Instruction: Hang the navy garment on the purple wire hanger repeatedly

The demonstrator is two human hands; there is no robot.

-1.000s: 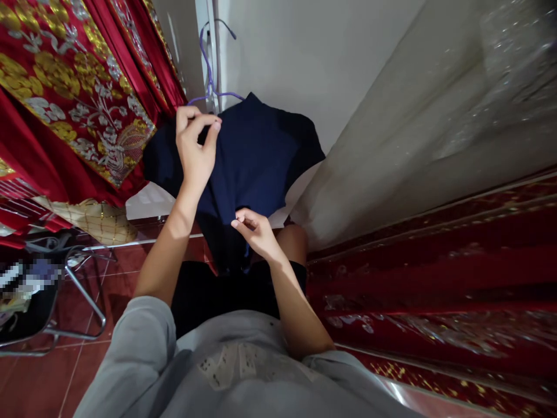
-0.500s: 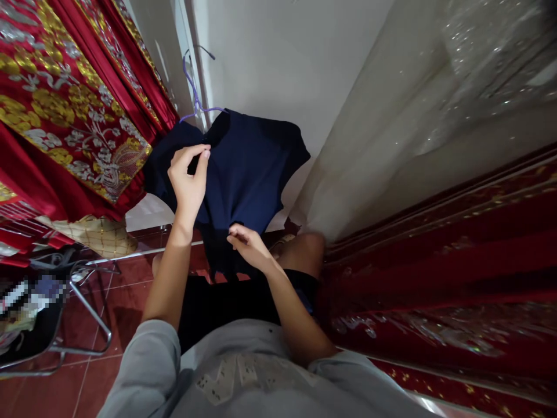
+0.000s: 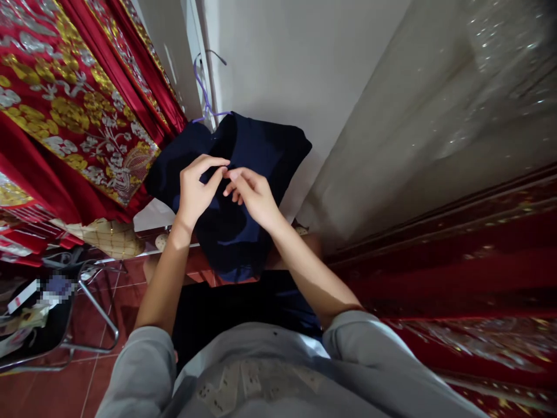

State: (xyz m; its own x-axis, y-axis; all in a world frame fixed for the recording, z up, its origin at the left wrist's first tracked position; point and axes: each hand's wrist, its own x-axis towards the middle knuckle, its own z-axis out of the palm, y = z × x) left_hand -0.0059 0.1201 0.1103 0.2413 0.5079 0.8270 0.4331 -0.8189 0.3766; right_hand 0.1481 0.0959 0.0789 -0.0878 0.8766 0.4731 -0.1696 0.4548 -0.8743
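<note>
A dark navy garment [image 3: 278,145] hangs in front of me on a purple hanger [image 3: 202,90], its lower part reaching down over my lap. Both of my hands are raised before its upper front. My left hand [image 3: 196,191] has thumb and index finger pinched, pointing right. My right hand [image 3: 260,203] meets it from the right, its thumb pressed to the index finger and the other fingers curled. The fingertips of the two hands touch or nearly touch. Whatever lies in the pinches is too small to make out.
Red cloth with gold and silver embroidery [image 3: 87,116] hangs at the left. Below it, a black folding chair [image 3: 47,337] with metal legs holds small items. Clear plastic sheeting [image 3: 435,116] covers the right side, above dark red embroidered fabric [image 3: 470,273]. Behind is a pale wall [image 3: 296,58].
My right hand has risen from the garment's lower front to my left hand's fingertips. My left hand has shifted slightly right and down. The garment's lower part, earlier bunched, now hangs flatter.
</note>
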